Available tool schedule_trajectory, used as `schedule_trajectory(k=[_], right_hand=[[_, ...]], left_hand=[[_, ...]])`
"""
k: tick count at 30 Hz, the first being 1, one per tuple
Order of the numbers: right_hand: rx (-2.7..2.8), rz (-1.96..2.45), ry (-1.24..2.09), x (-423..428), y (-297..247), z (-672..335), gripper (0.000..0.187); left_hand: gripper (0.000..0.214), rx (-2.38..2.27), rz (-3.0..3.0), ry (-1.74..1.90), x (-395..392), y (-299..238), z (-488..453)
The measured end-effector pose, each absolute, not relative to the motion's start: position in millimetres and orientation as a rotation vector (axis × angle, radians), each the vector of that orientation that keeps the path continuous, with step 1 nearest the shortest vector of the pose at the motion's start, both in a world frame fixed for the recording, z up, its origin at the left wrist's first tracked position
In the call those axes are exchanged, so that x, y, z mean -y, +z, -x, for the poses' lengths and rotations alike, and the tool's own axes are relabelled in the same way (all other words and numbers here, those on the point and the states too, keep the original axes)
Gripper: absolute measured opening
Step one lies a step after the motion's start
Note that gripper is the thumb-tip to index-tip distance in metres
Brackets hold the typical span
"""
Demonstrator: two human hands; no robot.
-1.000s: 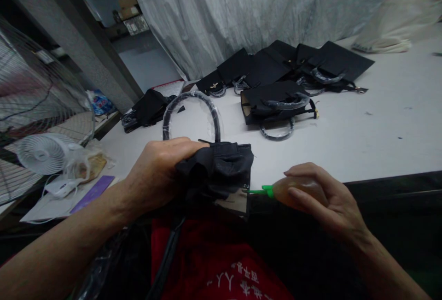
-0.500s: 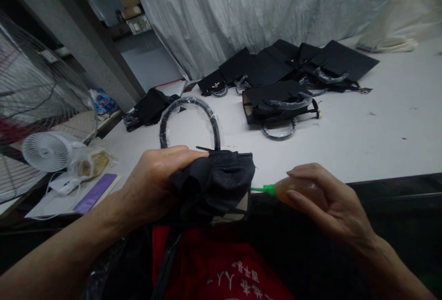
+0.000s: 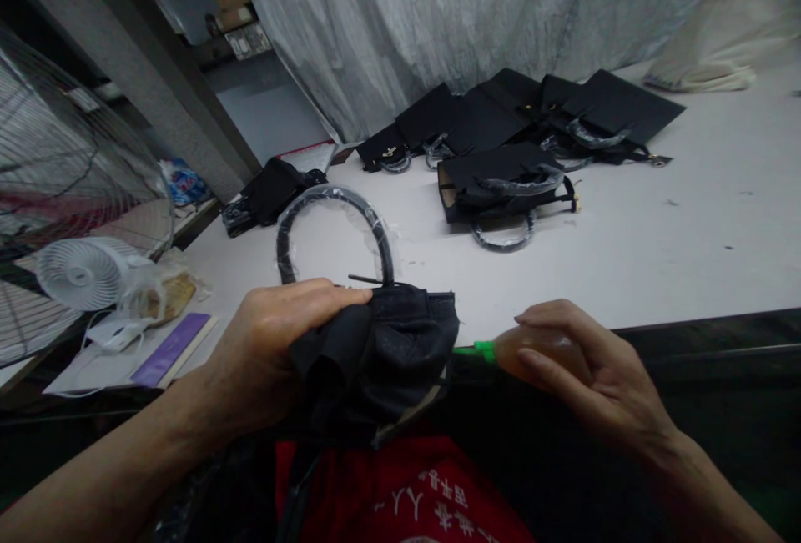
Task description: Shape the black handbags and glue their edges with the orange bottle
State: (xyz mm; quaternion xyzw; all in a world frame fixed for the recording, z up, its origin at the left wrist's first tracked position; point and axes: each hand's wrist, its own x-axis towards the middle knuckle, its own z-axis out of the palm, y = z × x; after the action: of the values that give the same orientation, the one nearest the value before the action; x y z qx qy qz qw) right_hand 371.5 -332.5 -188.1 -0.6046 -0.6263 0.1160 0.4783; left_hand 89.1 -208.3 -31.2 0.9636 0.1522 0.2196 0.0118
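My left hand (image 3: 281,334) is closed on a black handbag (image 3: 400,351) held at the table's front edge. The bag's plastic-wrapped loop handle (image 3: 331,197) stands up beyond my fingers, and its black lining bulges toward me. In my right hand (image 3: 581,368) is a squeeze bottle (image 3: 538,351) of amber liquid, probably glue, with a green nozzle (image 3: 479,351). The nozzle points left at the bag's right side; its tip is at the edge of the bag, and I cannot tell whether it touches.
Several black handbags (image 3: 494,180) with wrapped handles lie across the white table (image 3: 676,243). More black pieces (image 3: 272,193) lie at the left. A small white fan (image 3: 84,272), a purple strip (image 3: 172,351) and a large wire fan guard (image 3: 75,168) are at far left. White cloth (image 3: 713,51) sits back right.
The handbag has moved slightly down and left in my left hand, tilting a little. My right hand has shifted slightly left with the bottle, its nozzle still by the bag's edge.
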Motion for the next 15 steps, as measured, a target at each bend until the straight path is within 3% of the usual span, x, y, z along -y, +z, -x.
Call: schedule_trajectory(k=[7,12,15], right_hand=[[1.477,1.458,0.194,334.4,-189.6,-368.1,0.025],[1.548,1.423,0.398,334.9,-189.3,-370.4,0.023],[1.458,1.470,0.274,335.6,-190.8,-370.7,0.026]], left_hand=[[0.022,-0.514,-2.983,0.672,209.0,-35.3,-79.1],[0.030,-0.508,-2.963,0.647,207.2,-43.8,-67.8],[0.031,-0.544,-2.948,0.622,209.3,-44.9,-64.0]])
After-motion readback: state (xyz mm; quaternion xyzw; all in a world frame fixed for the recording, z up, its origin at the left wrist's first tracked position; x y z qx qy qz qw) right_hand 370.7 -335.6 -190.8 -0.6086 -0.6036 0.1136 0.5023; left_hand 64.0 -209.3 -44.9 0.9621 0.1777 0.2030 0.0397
